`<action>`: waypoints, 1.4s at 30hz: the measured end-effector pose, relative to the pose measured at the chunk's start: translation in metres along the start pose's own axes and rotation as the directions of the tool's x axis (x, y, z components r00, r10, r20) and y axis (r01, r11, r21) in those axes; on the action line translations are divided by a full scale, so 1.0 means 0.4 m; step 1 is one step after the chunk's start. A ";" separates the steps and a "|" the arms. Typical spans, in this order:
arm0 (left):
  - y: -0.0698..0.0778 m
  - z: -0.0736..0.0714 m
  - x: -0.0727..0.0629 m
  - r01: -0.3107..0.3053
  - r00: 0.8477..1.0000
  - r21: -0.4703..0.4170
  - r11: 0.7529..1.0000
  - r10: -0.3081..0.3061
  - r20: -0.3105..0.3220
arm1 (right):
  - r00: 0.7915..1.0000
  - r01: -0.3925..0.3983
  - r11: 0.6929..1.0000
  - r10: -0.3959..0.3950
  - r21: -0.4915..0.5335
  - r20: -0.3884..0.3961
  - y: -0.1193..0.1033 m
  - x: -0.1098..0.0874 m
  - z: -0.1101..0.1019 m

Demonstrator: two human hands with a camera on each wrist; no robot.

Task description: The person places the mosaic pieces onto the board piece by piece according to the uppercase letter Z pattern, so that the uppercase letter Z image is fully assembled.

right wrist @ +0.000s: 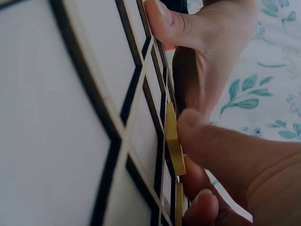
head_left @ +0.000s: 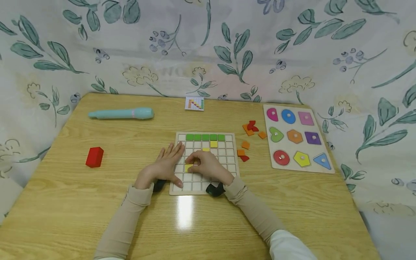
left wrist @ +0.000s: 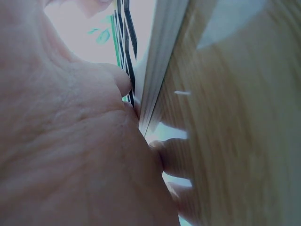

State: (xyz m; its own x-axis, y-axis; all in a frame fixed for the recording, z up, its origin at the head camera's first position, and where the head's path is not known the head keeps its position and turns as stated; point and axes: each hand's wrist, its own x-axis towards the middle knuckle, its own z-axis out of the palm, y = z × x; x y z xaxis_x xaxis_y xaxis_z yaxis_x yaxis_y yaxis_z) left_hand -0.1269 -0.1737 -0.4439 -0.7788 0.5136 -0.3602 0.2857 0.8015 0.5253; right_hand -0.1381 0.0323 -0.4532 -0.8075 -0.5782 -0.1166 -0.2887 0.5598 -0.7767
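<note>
A white grid board (head_left: 196, 186) with a wooden rim lies on the table. Green square tiles (head_left: 205, 137) form a row near its far edge, with a yellow tile (head_left: 213, 144) below them. My left hand (head_left: 164, 167) rests across the board's left rim, fingers spread and thumb near the front corner. Over the middle of the grid, my right hand (head_left: 208, 166) pinches a yellow square tile (right wrist: 173, 136) at a cell on the left side. In the right wrist view the thumb lies against that tile, which stands slightly tilted at the grid. Another yellow tile (head_left: 206, 149) is partly hidden behind the right hand.
Loose orange tiles (head_left: 245, 144) and red pieces (head_left: 245, 158) lie right of the board. Beyond them is a shape puzzle (head_left: 302, 126). A small pattern card (head_left: 194, 103) lies at the back, with a teal pen-shaped object (head_left: 120, 113) and a red block (head_left: 94, 157) to the left.
</note>
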 end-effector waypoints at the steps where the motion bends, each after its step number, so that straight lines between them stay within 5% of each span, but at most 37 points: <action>1: 0.000 0.001 0.002 0.000 1.000 -0.001 1.000 0.000 -0.001 | 1.000 0.006 1.000 -0.006 -0.015 0.008 0.000 0.000 -0.001; 10: -0.004 0.003 0.003 0.000 1.000 0.008 1.000 0.000 -0.002 | 0.998 0.066 0.997 -0.066 -0.045 0.004 -0.001 0.003 0.007; 17: -0.002 0.006 0.004 -0.004 1.000 0.003 1.000 0.004 -0.004 | 0.999 0.037 0.999 -0.037 0.008 0.017 0.011 0.003 -0.020; 23: -0.003 0.006 0.005 0.002 1.000 -0.017 1.000 -0.002 0.001 | 0.995 -0.072 0.994 0.077 0.083 -0.059 0.067 -0.017 -0.131; 32: -0.005 0.005 0.003 -0.006 1.000 -0.002 1.000 0.006 0.000 | 0.956 -0.246 0.966 0.255 0.078 -0.147 0.194 -0.107 -0.299; 38: -0.005 0.004 0.003 -0.011 1.000 -0.004 1.000 0.011 -0.007 | 0.906 -0.398 0.915 0.403 0.068 -0.126 0.228 -0.144 -0.339; 42: -0.003 0.003 0.003 -0.008 1.000 -0.006 1.000 0.008 -0.002 | 0.901 -0.420 0.908 0.417 0.003 -0.117 0.228 -0.140 -0.332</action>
State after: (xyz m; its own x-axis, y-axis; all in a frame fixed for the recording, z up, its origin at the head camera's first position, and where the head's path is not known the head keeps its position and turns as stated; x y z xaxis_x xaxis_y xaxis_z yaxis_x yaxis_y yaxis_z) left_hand -0.1275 -0.1734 -0.4460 -0.7775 0.5193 -0.3548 0.2887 0.7958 0.5323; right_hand -0.1876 0.1946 -0.4351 -0.9086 -0.2178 -0.3565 0.0786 0.7490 -0.6579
